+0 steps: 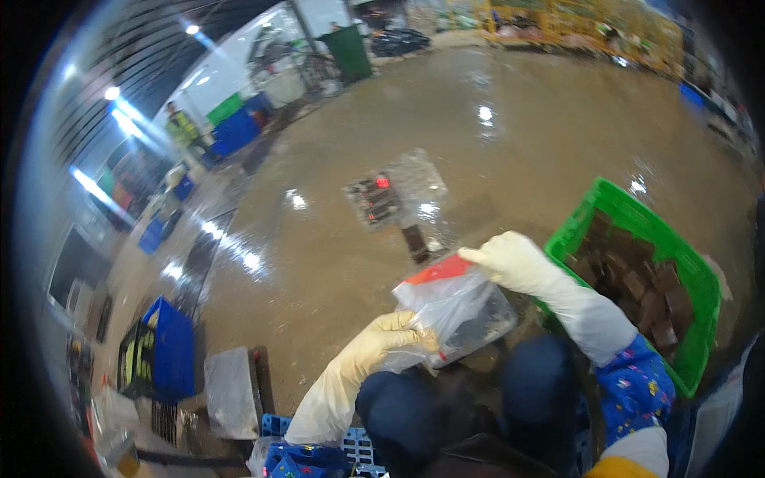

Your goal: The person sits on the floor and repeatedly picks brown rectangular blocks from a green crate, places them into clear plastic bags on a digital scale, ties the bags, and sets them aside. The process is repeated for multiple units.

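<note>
Head view: both gloved hands are closed on a clear plastic bag (458,307) with a red strip along its top, held above the knees. The left hand (394,333) bunches its lower corner; the right hand (510,259) pinches the top edge by the red strip. Something dark sits inside the bag. Just right stands a green crate (629,211) of brown blocks; ahead on the wet floor (510,135) lies a small scale (374,199). With slick gloves and a light pinch, the bag could slip or tip and spill its contents onto the wet floor.
</note>
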A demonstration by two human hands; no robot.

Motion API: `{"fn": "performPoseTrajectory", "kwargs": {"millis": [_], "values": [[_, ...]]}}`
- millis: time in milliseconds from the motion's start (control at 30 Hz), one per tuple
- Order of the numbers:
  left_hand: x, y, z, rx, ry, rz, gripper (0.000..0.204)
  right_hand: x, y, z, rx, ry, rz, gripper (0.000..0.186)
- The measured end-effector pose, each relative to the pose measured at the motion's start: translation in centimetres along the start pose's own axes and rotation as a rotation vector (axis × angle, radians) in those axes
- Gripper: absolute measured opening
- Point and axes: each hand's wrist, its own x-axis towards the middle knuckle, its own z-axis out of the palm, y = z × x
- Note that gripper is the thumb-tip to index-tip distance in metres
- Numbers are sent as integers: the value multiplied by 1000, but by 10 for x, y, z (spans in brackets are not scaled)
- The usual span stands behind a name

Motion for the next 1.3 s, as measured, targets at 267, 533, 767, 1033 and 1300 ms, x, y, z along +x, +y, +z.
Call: {"fn": "performPoseTrajectory", "kwargs": {"millis": [267, 533, 767, 1033, 1300], "values": [[117, -34, -61, 132, 138, 125, 17, -70, 91, 72, 1129, -411, 364, 74], [211, -70, -23, 36, 389, 77, 20, -298, 306, 152, -79, -308, 1359, 76], [230, -61, -4, -14, 457, 9, 27, -263, 335, 247, -309, -592, 1511, 112], [170, -87, -58, 14, 441, -145, 45, -288, 345, 215, -284, -726, 1549, 63], [170, -136, -52, 7, 476, -167, 23, -391, 321, 164, 612, 20, 1482, 63]]}}
